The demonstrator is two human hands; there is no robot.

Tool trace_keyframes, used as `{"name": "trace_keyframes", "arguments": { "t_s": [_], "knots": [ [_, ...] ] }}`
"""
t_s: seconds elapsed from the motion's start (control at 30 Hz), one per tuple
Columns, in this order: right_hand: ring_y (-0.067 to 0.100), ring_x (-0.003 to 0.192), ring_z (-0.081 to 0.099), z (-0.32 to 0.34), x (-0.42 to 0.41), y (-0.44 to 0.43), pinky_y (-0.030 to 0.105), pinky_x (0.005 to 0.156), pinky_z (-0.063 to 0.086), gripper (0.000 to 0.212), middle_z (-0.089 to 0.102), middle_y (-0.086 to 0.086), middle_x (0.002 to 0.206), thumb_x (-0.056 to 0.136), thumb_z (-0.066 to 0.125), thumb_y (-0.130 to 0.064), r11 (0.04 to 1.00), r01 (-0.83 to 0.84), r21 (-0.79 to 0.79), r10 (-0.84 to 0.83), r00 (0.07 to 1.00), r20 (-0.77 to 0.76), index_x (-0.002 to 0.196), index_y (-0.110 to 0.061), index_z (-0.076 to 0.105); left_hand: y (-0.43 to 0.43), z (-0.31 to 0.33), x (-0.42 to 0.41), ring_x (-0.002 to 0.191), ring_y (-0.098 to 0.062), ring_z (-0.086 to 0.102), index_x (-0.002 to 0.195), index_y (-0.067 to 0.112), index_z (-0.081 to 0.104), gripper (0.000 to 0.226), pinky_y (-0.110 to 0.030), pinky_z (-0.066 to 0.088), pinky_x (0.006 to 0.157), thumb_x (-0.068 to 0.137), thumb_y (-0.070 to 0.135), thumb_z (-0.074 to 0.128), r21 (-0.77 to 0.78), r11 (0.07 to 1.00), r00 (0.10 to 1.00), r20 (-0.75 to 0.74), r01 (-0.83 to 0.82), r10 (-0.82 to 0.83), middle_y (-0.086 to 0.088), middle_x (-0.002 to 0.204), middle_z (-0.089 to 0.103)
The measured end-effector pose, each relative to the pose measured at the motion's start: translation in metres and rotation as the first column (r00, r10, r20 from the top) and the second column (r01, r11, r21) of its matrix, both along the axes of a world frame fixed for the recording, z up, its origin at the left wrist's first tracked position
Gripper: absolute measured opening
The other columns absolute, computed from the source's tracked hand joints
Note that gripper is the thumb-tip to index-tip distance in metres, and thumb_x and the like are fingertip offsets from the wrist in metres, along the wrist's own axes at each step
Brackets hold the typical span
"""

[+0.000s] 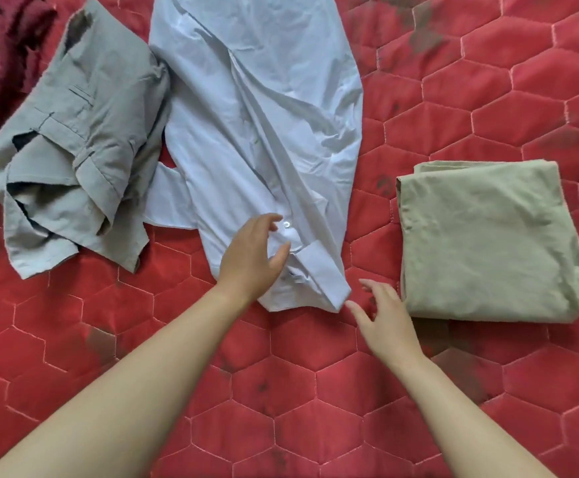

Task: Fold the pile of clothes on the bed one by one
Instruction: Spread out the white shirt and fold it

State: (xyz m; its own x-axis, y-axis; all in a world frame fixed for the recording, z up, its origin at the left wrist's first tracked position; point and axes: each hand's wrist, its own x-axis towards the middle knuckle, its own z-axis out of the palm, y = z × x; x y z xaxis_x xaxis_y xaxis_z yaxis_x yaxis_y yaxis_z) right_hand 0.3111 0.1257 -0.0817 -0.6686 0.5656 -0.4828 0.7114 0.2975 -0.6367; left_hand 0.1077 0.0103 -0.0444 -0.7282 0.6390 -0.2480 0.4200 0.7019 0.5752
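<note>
On the red quilted bedcover (pixel 315 391), a pale blue button shirt (pixel 257 108) lies spread but unfolded at centre; crumpled grey trousers (pixel 74 139) wait left; a folded beige garment (pixel 488 243) sits right, apparently done. The left hand (pixel 250 260) rests spread on the collar; the right hand (pixel 384 319), fingers apart, hovers beside it.

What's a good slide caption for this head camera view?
Both hands, left and right, open over a pale blue shirt's collar on a red quilt, between grey trousers and a folded beige cloth.
</note>
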Motion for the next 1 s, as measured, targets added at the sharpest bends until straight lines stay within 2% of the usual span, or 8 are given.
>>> {"name": "trace_keyframes", "arguments": {
  "t_s": [0.13,0.27,0.43,0.5,0.67,0.8,0.87,1.0],
  "knots": [
    [0.025,0.129,0.037,-0.012,0.0,-0.011,0.033,0.108,0.027,0.052,0.041,0.01,0.137,0.088,0.061,-0.031,0.996,0.02,0.09,-0.025,0.998,0.056,0.132,-0.009,0.047,0.046,-0.001,-0.012,0.102,-0.015,0.054,0.111,0.022,0.06,0.024,-0.03,0.044,0.085,0.087,0.025,0.059,-0.02,0.939,0.94,-0.007,0.342,-0.342,0.005,0.105,0.06],
    [0.021,0.137,0.023,-0.026,0.009,-0.027,0.039,0.109,0.026,0.055,0.031,0.002,0.147,0.088,0.057,-0.041,0.992,0.042,0.119,-0.052,0.995,0.083,0.135,-0.015,0.045,0.083,-0.012,-0.013,0.1,-0.018,0.054,0.109,0.022,0.063,0.022,-0.035,0.047,0.079,0.088,0.026,0.06,-0.099,0.623,0.621,-0.056,0.776,-0.782,0.005,0.105,0.064],
    [0.018,0.127,0.035,-0.035,0.015,-0.06,0.026,0.108,0.022,0.044,0.045,0.002,0.136,0.085,0.064,-0.033,0.924,0.355,0.144,-0.341,0.933,-0.114,0.123,-0.012,0.057,0.098,-0.035,-0.019,0.112,-0.019,0.051,0.121,0.026,0.06,0.037,-0.036,0.041,0.09,0.087,0.04,0.06,-0.244,0.279,0.292,0.019,0.929,-0.956,0.003,0.117,0.06],
    [0.016,0.126,0.037,-0.037,0.013,-0.076,0.021,0.106,0.021,0.041,0.047,0.001,0.134,0.084,0.066,-0.03,0.872,0.462,0.16,-0.441,0.884,-0.153,0.12,-0.011,0.059,0.091,-0.044,-0.025,0.115,-0.018,0.048,0.125,0.029,0.056,0.039,-0.033,0.034,0.094,0.088,0.043,0.057,-0.295,0.223,0.248,0.05,0.929,-0.968,0.003,0.121,0.056],
    [0.021,0.128,0.038,-0.044,-0.002,-0.099,0.034,0.11,0.027,0.041,0.048,0.004,0.135,0.082,0.068,-0.03,0.785,0.595,0.171,-0.56,0.8,-0.215,0.118,-0.011,0.06,0.075,-0.05,-0.038,0.1,-0.021,0.054,0.108,0.027,0.067,0.027,-0.037,0.04,0.086,0.086,0.041,0.061,-0.264,0.352,0.376,0.042,0.898,-0.926,0.006,0.093,0.056],
    [0.013,0.12,0.045,-0.039,-0.014,-0.109,0.023,0.103,0.032,0.047,0.052,-0.004,0.126,0.082,0.066,-0.037,0.748,0.661,0.054,-0.632,0.735,-0.247,0.122,-0.015,0.057,0.065,-0.046,-0.033,0.086,-0.023,0.057,0.094,0.012,0.07,0.018,-0.034,0.043,0.073,0.084,0.027,0.066,-0.111,0.459,0.456,-0.056,0.882,-0.888,0.0,0.084,0.06],
    [0.005,0.112,0.051,-0.033,-0.021,-0.112,0.022,0.093,0.042,0.046,0.057,-0.012,0.118,0.082,0.065,-0.04,0.678,0.723,-0.136,-0.73,0.637,-0.248,0.123,-0.022,0.054,0.062,-0.04,-0.027,0.082,-0.02,0.056,0.089,0.01,0.069,0.013,-0.026,0.036,0.067,0.083,0.022,0.067,-0.024,0.515,0.512,-0.085,0.857,-0.855,0.0,0.083,0.062],
    [-0.004,0.09,0.062,-0.013,-0.034,-0.098,0.008,0.075,0.044,0.018,0.067,-0.014,0.095,0.083,0.066,-0.034,0.39,0.8,-0.457,-0.919,0.31,-0.242,0.101,-0.035,0.06,0.062,-0.017,-0.016,0.077,-0.015,0.054,0.084,0.012,0.066,0.008,-0.02,0.032,0.064,0.082,0.02,0.068,0.079,0.603,0.607,-0.043,0.794,-0.793,0.006,0.081,0.06]
  ]
}}
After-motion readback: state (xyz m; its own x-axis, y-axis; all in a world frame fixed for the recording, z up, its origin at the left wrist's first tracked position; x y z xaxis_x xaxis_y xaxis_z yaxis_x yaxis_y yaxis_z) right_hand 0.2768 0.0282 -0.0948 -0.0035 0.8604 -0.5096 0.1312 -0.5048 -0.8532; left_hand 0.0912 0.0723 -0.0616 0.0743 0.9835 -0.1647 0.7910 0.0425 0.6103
